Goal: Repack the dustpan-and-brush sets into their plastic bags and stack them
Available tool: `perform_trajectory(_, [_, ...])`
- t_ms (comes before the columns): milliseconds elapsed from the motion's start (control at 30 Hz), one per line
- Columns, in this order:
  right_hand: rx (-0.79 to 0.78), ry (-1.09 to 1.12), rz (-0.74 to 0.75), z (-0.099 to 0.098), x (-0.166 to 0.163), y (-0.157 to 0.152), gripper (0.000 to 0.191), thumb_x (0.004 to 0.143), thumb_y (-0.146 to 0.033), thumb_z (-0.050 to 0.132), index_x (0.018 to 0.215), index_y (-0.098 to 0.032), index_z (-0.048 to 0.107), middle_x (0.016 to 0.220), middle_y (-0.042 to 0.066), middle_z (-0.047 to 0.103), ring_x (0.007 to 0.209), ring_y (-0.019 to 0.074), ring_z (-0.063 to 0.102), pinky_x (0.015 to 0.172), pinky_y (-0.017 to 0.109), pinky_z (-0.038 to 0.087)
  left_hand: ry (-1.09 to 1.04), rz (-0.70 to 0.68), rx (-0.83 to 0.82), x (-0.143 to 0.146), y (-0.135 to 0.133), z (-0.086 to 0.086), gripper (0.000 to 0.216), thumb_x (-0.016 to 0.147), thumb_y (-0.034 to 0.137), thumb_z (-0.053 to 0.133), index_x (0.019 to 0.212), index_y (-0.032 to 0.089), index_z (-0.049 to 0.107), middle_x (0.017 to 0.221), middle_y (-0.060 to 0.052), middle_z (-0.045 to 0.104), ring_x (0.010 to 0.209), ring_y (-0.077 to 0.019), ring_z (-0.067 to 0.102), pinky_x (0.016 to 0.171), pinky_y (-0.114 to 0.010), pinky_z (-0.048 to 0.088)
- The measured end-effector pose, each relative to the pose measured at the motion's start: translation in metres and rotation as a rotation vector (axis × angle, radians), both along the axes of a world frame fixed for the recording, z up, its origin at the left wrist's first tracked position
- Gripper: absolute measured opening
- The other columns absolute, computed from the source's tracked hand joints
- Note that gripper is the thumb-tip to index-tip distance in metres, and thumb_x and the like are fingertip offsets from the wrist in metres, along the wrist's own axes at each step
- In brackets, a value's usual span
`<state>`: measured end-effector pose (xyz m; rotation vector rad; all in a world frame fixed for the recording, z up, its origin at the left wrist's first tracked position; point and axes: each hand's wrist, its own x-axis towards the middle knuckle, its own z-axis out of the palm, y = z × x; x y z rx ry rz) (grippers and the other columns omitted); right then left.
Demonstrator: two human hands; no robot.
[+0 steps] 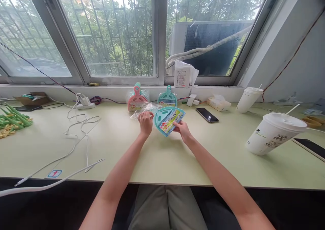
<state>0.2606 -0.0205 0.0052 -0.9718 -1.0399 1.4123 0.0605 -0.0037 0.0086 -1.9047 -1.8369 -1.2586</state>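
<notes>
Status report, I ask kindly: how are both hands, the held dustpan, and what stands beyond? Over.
Right hand gripping teal dustpan near wide edge. Left hand at clear wrap, handle end. Pink dustpan and second teal dustpan beyond.

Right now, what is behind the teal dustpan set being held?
Behind the held set, a second teal set shows, handle up. Its bottom is covered, so what it rests on cannot be seen.

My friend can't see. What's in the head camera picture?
A person's right hand holds a teal dustpan set over a table while the left hand touches clear plastic by its handle. Behind are a pink set and another teal set.
</notes>
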Motion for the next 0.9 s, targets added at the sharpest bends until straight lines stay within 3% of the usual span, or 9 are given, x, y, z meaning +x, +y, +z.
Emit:
perform_trajectory(133, [0.034,0.015,0.001,-0.003,0.003,0.003,0.013,0.078,-0.020,0.066,0.090,-0.016,0.063,0.092,0.007,0.073,0.078,0.0205,0.071,0.079,0.040,0.060,-0.118,-0.022,0.018,-0.003,0.004,-0.001,0.036,0.090,0.037,0.051,0.122,0.020,0.051,0.127,-0.012,0.058,0.122,-0.0249,0.047,0.108,-0.041,0.025])
perform_trajectory(233, [0.055,-0.014,0.054,-0.004,0.002,0.003,0.016,0.077,-0.023,0.067,0.090,-0.016,0.064,0.092,0.008,0.073,0.077,0.0206,0.070,0.075,0.039,0.060,-0.180,-0.110,-0.003,-0.004,0.010,-0.005,0.040,0.090,0.031,0.051,0.128,0.018,0.049,0.136,-0.013,0.052,0.128,-0.0238,0.044,0.110,-0.041,0.026])
perform_trajectory(400, [0.087,-0.095,0.097,-0.006,-0.003,0.000,0.016,0.074,-0.025,0.070,0.087,-0.016,0.066,0.088,0.007,0.073,0.073,0.0194,0.070,0.071,0.038,0.060,-0.138,-0.282,-0.027,-0.004,0.009,-0.008,0.037,0.089,0.014,0.041,0.121,0.021,0.057,0.132,-0.007,0.057,0.126,-0.0194,0.048,0.110,-0.040,0.031])
perform_trajectory(567, [0.098,-0.114,0.092,-0.008,-0.009,-0.002,0.018,0.073,-0.026,0.071,0.086,-0.016,0.066,0.085,0.006,0.073,0.072,0.0191,0.069,0.068,0.036,0.060,-0.185,-0.347,0.004,-0.001,0.002,-0.003,0.036,0.092,0.021,0.041,0.124,0.021,0.057,0.123,-0.008,0.062,0.115,-0.0207,0.056,0.100,-0.037,0.042])
perform_trajectory(733, [0.110,-0.070,0.057,-0.014,-0.014,-0.003,0.021,0.072,-0.028,0.073,0.087,-0.017,0.065,0.087,0.006,0.072,0.075,0.0199,0.069,0.068,0.036,0.060,-0.329,-0.512,0.041,0.012,-0.006,0.001,0.035,0.092,0.030,0.044,0.124,0.021,0.055,0.123,-0.008,0.061,0.116,-0.0216,0.056,0.097,-0.036,0.046])
perform_trajectory(800, [0.097,-0.046,0.019,-0.017,-0.015,-0.002,0.021,0.072,-0.029,0.073,0.086,-0.017,0.064,0.088,0.006,0.072,0.077,0.0203,0.069,0.069,0.037,0.060,-0.426,-0.408,0.104,0.016,-0.008,0.002,0.036,0.094,0.032,0.041,0.128,0.022,0.049,0.129,-0.009,0.057,0.122,-0.0210,0.052,0.099,-0.036,0.045])
perform_trajectory(900, [0.097,0.013,-0.014,-0.019,-0.013,0.001,0.024,0.072,-0.030,0.073,0.090,-0.018,0.062,0.094,0.006,0.072,0.080,0.0205,0.069,0.073,0.037,0.060,-0.561,0.046,0.228,0.011,-0.005,0.006,0.050,0.090,0.036,0.049,0.136,0.023,0.034,0.143,-0.013,0.040,0.136,-0.0231,0.035,0.109,-0.041,0.034])
